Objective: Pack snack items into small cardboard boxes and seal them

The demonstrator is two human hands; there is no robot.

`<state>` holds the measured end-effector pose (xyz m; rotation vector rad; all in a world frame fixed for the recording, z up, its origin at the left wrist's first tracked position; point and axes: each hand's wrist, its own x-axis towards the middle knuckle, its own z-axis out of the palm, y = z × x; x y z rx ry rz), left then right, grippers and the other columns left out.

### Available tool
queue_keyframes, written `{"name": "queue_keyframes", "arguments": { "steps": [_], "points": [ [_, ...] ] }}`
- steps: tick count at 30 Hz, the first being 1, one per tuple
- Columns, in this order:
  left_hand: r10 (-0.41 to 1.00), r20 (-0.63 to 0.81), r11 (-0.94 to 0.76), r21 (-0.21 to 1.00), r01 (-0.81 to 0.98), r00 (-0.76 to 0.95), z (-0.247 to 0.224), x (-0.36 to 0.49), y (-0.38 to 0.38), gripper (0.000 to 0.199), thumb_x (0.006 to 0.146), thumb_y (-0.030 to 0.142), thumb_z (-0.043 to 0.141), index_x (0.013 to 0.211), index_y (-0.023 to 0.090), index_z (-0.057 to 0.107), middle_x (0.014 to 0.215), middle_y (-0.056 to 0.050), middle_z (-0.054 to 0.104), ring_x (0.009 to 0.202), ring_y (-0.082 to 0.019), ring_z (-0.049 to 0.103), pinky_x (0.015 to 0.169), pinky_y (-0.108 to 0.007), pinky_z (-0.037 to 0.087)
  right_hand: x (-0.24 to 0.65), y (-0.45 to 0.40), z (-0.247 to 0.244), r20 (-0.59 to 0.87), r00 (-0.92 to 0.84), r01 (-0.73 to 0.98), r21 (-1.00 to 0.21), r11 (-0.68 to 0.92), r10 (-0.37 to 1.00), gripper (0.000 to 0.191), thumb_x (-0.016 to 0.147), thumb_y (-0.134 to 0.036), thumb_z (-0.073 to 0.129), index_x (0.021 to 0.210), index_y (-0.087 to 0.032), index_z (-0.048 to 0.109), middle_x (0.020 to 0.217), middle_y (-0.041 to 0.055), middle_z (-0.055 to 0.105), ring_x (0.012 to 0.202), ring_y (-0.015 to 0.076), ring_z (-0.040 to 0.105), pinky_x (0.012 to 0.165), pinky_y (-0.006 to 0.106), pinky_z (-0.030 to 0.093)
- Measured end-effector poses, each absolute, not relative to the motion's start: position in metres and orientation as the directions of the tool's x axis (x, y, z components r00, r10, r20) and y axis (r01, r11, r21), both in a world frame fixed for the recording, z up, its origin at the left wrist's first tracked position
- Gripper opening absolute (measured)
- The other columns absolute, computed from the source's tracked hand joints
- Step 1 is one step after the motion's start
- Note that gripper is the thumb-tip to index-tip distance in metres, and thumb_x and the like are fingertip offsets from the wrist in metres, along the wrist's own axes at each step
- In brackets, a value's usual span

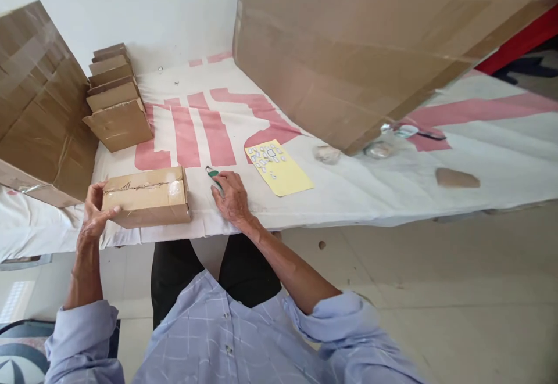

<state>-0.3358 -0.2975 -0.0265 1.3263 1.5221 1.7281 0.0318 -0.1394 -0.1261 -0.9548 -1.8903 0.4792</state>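
My left hand (95,210) grips the left end of a small closed cardboard box (150,212), thumb on the near side. A piece of clear tape shines on the right part of its top, and the cardboard along the top seam is torn. To the right of the box, my right hand (233,199) rests low over the table with its fingers closed on a small green tool (213,172). The tool's dark tip points away from me; its exact kind is unclear, as the fingers hide the rest. A yellow sheet with white stickers (285,175) lies right of this hand.
A white cloth with red print (349,192) covers the table. A large carton (43,105) stands at left beside several cardboard pieces (120,122) in a row. Another big carton (349,53) fills the back right. Clear tape rolls (379,150) and a brown scrap (457,178) lie at right.
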Motion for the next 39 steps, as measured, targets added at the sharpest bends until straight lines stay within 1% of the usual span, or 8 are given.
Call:
{"name": "queue_keyframes", "arguments": {
  "steps": [5, 10, 15, 20, 26, 30, 34, 39],
  "points": [
    [0.827, 0.332, -0.287, 0.943, 0.167, -0.455, -0.019, -0.347, -0.3, 0.079, 0.046, 0.049, 0.11, 0.112, 0.028, 0.071, 0.11, -0.003, 0.073, 0.095, -0.022, 0.07, 0.08, -0.03, 0.06, 0.006, -0.164, -0.114, 0.505, -0.312, -0.012, -0.849, 0.528, 0.805, 0.022, 0.102, -0.032, 0.064, 0.12, -0.025, 0.073, 0.122, 0.0105, 0.07, 0.105, 0.0253, 0.07, 0.087, 0.042, 0.063],
    [0.826, 0.26, -0.253, 0.964, 0.084, -0.5, -0.014, -0.354, -0.303, 0.078, 0.04, 0.047, 0.109, 0.108, 0.027, 0.076, 0.099, -0.001, 0.073, 0.085, -0.018, 0.069, 0.072, -0.025, 0.059, -0.012, -0.184, -0.1, 0.448, -0.362, -0.195, -0.894, 0.404, 0.817, 0.022, 0.104, -0.039, 0.068, 0.121, -0.026, 0.073, 0.121, 0.0081, 0.069, 0.1, 0.0205, 0.071, 0.089, 0.038, 0.064],
    [0.805, 0.251, -0.244, 0.966, 0.086, -0.537, -0.015, -0.356, -0.305, 0.074, 0.041, 0.054, 0.105, 0.105, 0.029, 0.077, 0.1, -0.003, 0.075, 0.088, -0.023, 0.071, 0.074, -0.03, 0.062, -0.022, -0.195, -0.079, 0.496, -0.361, -0.278, -0.866, 0.417, 0.79, 0.025, 0.102, -0.039, 0.074, 0.123, -0.026, 0.072, 0.121, 0.0083, 0.07, 0.101, 0.0209, 0.069, 0.091, 0.039, 0.063],
    [0.807, 0.226, -0.21, 0.973, 0.093, -0.546, -0.016, -0.356, -0.308, 0.075, 0.04, 0.054, 0.104, 0.105, 0.03, 0.076, 0.102, -0.003, 0.074, 0.092, -0.024, 0.071, 0.078, -0.033, 0.062, -0.031, -0.2, -0.06, 0.546, -0.351, -0.337, -0.832, 0.442, 0.761, 0.028, 0.099, -0.04, 0.08, 0.121, -0.026, 0.072, 0.117, 0.0079, 0.069, 0.1, 0.0221, 0.067, 0.09, 0.041, 0.062],
    [0.821, 0.249, -0.189, 0.968, 0.168, -0.513, -0.021, -0.362, -0.311, 0.076, 0.046, 0.064, 0.099, 0.109, 0.03, 0.071, 0.104, -0.005, 0.072, 0.094, -0.026, 0.069, 0.079, -0.035, 0.058, -0.039, -0.197, -0.052, 0.54, -0.343, -0.345, -0.833, 0.432, 0.768, 0.017, 0.099, -0.036, 0.08, 0.111, -0.026, 0.074, 0.11, 0.0064, 0.069, 0.095, 0.0207, 0.066, 0.085, 0.038, 0.061],
    [0.824, 0.222, -0.187, 0.975, 0.118, -0.521, -0.024, -0.364, -0.313, 0.076, 0.045, 0.059, 0.101, 0.109, 0.03, 0.072, 0.102, -0.005, 0.073, 0.088, -0.025, 0.069, 0.075, -0.033, 0.059, -0.04, -0.195, -0.051, 0.564, -0.317, -0.355, -0.816, 0.456, 0.763, 0.008, 0.101, -0.032, 0.076, 0.103, -0.024, 0.074, 0.107, 0.0068, 0.07, 0.091, 0.0192, 0.067, 0.082, 0.036, 0.06],
    [0.836, 0.205, -0.199, 0.978, 0.067, -0.509, -0.022, -0.363, -0.314, 0.075, 0.045, 0.053, 0.103, 0.11, 0.03, 0.073, 0.101, -0.003, 0.074, 0.083, -0.022, 0.069, 0.076, -0.034, 0.062, -0.04, -0.195, -0.052, 0.575, -0.294, -0.343, -0.809, 0.478, 0.763, 0.007, 0.103, -0.029, 0.073, 0.098, -0.025, 0.074, 0.103, 0.0062, 0.071, 0.09, 0.0189, 0.067, 0.08, 0.035, 0.06],
    [0.848, 0.187, -0.182, 0.982, 0.059, -0.497, -0.02, -0.361, -0.314, 0.076, 0.044, 0.05, 0.103, 0.111, 0.03, 0.073, 0.1, -0.004, 0.074, 0.089, -0.027, 0.074, 0.081, -0.039, 0.066, -0.04, -0.194, -0.052, 0.573, -0.299, -0.309, -0.815, 0.49, 0.763, 0.009, 0.103, -0.029, 0.071, 0.096, -0.025, 0.074, 0.102, 0.0064, 0.072, 0.09, 0.0191, 0.067, 0.079, 0.035, 0.06]
  ]
}}
